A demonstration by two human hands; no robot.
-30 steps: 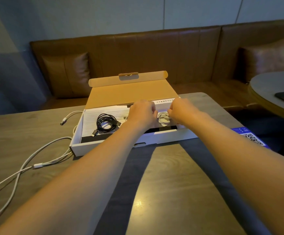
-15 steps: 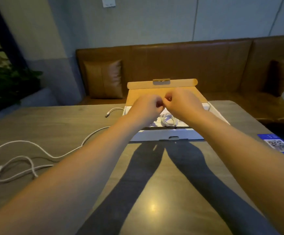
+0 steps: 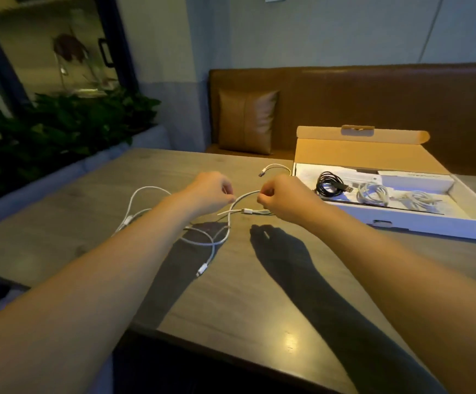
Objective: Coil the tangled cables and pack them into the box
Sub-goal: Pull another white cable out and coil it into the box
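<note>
Both hands pinch the white cable (image 3: 242,196) above the table (image 3: 231,294) — left hand (image 3: 211,193) and right hand (image 3: 280,199) side by side, slack trailing down-left, box (image 3: 418,220) off right — nearer the right hand.

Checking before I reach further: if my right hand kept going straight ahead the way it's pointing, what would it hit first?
Probably the short white cable end lying just beyond your right hand, left of the open box. Past that, bare table. Depth is hard to judge here.
</note>
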